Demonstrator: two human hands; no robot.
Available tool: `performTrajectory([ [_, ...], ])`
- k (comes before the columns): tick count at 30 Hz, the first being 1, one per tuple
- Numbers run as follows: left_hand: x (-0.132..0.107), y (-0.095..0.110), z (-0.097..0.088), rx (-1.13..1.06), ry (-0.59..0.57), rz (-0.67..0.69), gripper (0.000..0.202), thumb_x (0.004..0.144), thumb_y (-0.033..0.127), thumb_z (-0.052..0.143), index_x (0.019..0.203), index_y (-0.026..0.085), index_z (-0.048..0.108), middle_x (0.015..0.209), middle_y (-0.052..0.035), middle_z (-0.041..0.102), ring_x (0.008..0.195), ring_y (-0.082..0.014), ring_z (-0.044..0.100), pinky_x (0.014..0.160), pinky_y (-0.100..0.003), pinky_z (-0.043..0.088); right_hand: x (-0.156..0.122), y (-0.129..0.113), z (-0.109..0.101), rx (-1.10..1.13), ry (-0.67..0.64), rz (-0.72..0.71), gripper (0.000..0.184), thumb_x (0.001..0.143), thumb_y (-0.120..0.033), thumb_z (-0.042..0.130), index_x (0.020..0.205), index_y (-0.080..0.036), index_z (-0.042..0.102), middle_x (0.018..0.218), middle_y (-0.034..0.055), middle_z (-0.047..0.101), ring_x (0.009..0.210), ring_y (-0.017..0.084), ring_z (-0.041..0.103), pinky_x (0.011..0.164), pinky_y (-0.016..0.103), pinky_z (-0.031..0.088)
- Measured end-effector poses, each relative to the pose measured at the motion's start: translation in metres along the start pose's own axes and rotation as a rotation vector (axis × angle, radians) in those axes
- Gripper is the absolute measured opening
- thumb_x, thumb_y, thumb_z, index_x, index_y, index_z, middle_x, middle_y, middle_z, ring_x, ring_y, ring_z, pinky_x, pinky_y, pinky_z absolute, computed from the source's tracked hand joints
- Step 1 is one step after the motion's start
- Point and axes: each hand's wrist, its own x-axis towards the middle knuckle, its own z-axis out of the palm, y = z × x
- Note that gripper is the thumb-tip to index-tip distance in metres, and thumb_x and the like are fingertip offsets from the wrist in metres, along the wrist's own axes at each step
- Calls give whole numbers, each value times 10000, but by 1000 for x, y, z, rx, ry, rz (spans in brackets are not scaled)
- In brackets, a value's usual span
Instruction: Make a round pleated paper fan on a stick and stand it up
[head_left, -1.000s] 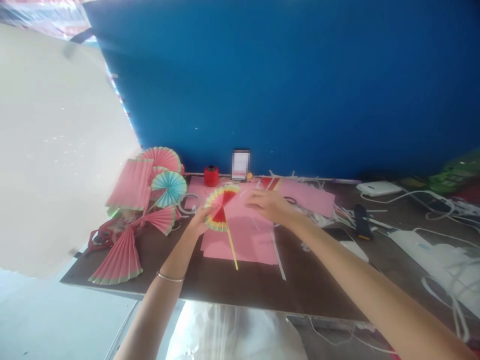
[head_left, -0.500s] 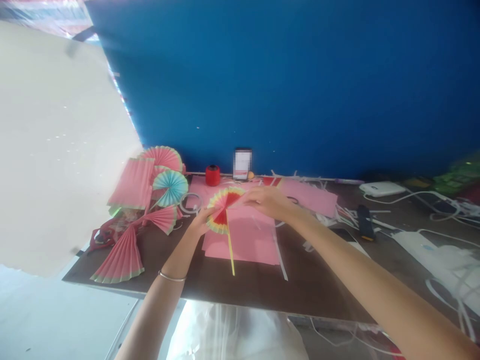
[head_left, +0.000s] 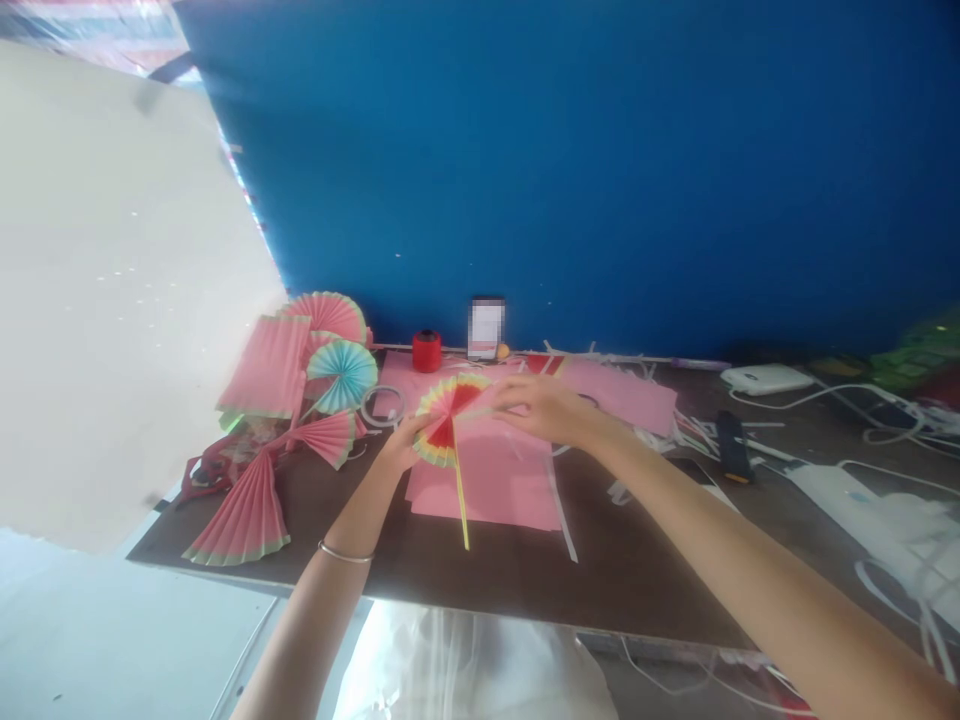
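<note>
My left hand [head_left: 405, 440] grips the left edge of a small round pleated paper fan [head_left: 436, 438], red in the middle with a yellow-green rim. A gap opens on the fan's lower right side, and a thin yellow strip [head_left: 462, 500] hangs down from its centre. To the right, my right hand [head_left: 532, 405] is closed in a pinch on a thin pale strip [head_left: 478, 412] that runs to the fan's middle. Beneath the fan lie stacked pink paper sheets [head_left: 487, 490].
Pink folded fans [head_left: 244, 515] and a blue fan [head_left: 343, 375] sit on the left. Behind stand a red container [head_left: 427, 352] and a phone [head_left: 486, 328] by the blue wall. A tape roll [head_left: 382, 406] is beside the fan; cables and a white power strip [head_left: 862, 510] lie at right.
My right hand has shifted slightly right and down from the fan, and the pale strip now shows stretched between its fingers and the fan's centre. My left hand stays on the fan.
</note>
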Motion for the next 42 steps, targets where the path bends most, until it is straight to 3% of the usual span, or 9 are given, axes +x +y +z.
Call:
performTrajectory([
  [8,-2,-2,-1,49,21,36,226,625,340,729,766,166,697,904,-104,687,1048,-325,578,882,-400,474,-2,-4,-3,136,-41,214,296,860,-342,427,832,-212,691,842,47,698,727,174,613,644,292,438],
  [14,-6,0,-3,146,31,89,235,616,322,740,796,177,698,938,-105,691,1127,-344,525,944,-418,435,1,-4,0,158,-101,255,319,858,-359,397,807,-201,670,807,52,682,696,173,593,622,296,412],
  [20,4,-4,-4,43,-32,-58,292,671,318,695,902,140,681,954,-120,690,1108,-346,537,929,-425,436,-1,-3,1,41,-57,170,333,861,-367,393,880,-206,684,841,64,686,741,185,604,633,292,416],
  [28,12,-8,-5,-55,-107,-147,360,674,335,688,977,142,660,978,-132,681,1065,-328,575,882,-416,470,0,2,8,-219,-37,-5,318,875,-347,408,879,-222,701,773,51,697,724,198,616,629,300,424],
  [42,14,-11,-6,-105,-120,-163,360,642,290,722,959,130,662,1032,-138,666,1046,-304,588,890,-390,466,4,5,12,-268,-46,-29,351,886,-380,401,852,-202,702,719,64,682,693,193,602,597,284,393],
])
